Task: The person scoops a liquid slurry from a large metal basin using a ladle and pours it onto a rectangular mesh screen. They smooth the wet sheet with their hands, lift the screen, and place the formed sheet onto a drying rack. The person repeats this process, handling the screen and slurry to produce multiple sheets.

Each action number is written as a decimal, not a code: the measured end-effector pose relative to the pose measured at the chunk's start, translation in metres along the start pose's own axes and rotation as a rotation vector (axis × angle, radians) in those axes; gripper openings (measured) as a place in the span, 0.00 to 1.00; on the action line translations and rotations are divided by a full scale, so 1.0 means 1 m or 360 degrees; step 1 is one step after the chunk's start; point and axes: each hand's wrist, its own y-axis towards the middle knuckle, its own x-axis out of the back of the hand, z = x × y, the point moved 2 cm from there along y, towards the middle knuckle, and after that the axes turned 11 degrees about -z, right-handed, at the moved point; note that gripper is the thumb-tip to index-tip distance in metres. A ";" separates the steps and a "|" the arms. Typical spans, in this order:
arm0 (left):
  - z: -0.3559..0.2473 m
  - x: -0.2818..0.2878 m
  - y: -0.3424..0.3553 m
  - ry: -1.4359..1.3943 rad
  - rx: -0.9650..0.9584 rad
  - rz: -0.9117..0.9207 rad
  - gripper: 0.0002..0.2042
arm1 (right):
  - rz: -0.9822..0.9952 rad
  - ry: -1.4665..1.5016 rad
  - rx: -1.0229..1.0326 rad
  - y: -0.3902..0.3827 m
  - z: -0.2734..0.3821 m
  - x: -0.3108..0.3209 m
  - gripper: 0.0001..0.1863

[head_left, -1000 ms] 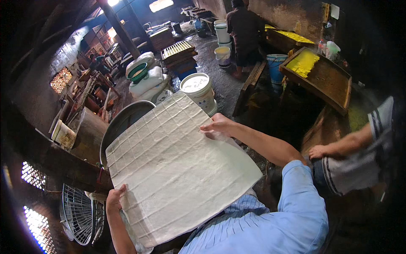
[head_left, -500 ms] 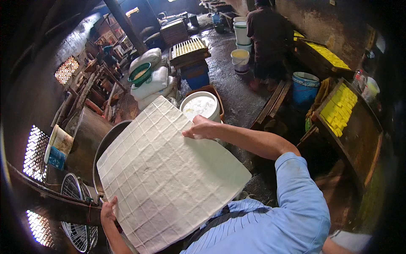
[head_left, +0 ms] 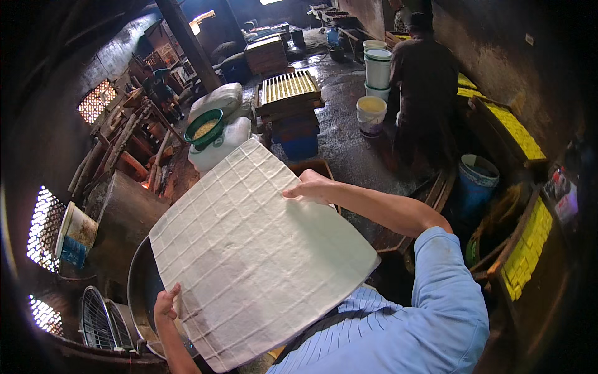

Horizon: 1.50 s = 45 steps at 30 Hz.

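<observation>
A large white square slab [head_left: 261, 262], marked with a raised grid and looking like tofu, is held tilted in front of my body. My left hand [head_left: 167, 303] grips its left edge, thumb on top and the other fingers hidden underneath. At the far right edge, my right hand [head_left: 311, 188] is closed on the slab, its thumb side showing. Beneath the slab's left side, the rim of a wide round metal vat [head_left: 132, 278] shows; most of the vat is covered.
A green basket [head_left: 204, 128] rests on white sacks [head_left: 225, 144]. Ahead stands a slatted wooden stack [head_left: 288, 96]. Buckets [head_left: 372, 115] stand near a person in dark clothes [head_left: 426, 87]. Wooden trays of yellow blocks [head_left: 528, 249] line the right. A bicycle wheel [head_left: 98, 319] is at lower left.
The view has shifted, so the yellow trays and buckets sit farther right and lower. The slab now hides the white tub seen behind it before. Both hands keep their grip.
</observation>
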 end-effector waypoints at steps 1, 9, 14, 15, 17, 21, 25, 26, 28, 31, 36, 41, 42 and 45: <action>-0.023 -0.018 -0.018 0.0115 0.0046 0.0113 0.31 | -0.0041 0.0027 -0.0064 -0.003 -0.010 0.002 0.23; -0.020 -0.017 -0.028 -0.0069 -0.0146 0.0300 0.33 | 0.0010 0.0082 -0.0101 0.000 -0.022 -0.017 0.30; -0.024 -0.026 -0.045 -0.0269 -0.0083 0.0310 0.28 | 0.0033 0.0029 -0.0116 0.023 -0.038 -0.019 0.24; -0.022 -0.028 -0.047 -0.0305 -0.0059 0.0299 0.27 | 0.0018 -0.0006 -0.0092 0.029 -0.043 -0.019 0.25; -0.019 -0.020 -0.047 -0.0122 0.0115 0.0235 0.26 | 0.0100 0.0038 -0.0068 0.033 -0.038 -0.014 0.26; -0.006 -0.032 -0.050 -0.0248 0.0120 0.0142 0.33 | 0.0019 -0.0251 -0.0068 0.049 -0.043 -0.004 0.27; -0.037 -0.054 -0.056 -0.0159 0.0307 0.0158 0.35 | -0.0022 -0.0306 -0.0066 0.033 -0.024 0.003 0.30; -0.045 -0.060 -0.050 -0.0273 0.0283 0.0246 0.34 | -0.0051 -0.0316 -0.0079 0.032 -0.020 0.006 0.31; -0.045 -0.049 -0.038 -0.0230 0.0163 0.0309 0.34 | -0.0159 -0.0362 -0.0101 0.014 -0.014 -0.008 0.37; 0.004 -0.052 0.004 -0.0390 0.0117 0.0549 0.32 | -0.0272 -0.0277 -0.0121 -0.001 -0.060 -0.032 0.38; 0.004 -0.066 0.070 -0.0292 -0.0097 0.0661 0.27 | -0.0309 -0.0007 0.0000 -0.013 -0.081 -0.056 0.31; -0.013 -0.078 0.103 -0.0323 -0.0147 0.0921 0.24 | -0.0548 0.0014 -0.0132 -0.008 -0.116 -0.088 0.24; 0.000 -0.083 0.128 -0.0366 -0.0227 0.0973 0.24 | -0.0556 -0.0002 -0.0157 -0.003 -0.120 -0.093 0.24; -0.004 -0.092 0.150 -0.0408 -0.0368 0.1050 0.23 | -0.0629 0.0100 -0.0100 -0.001 -0.121 -0.112 0.21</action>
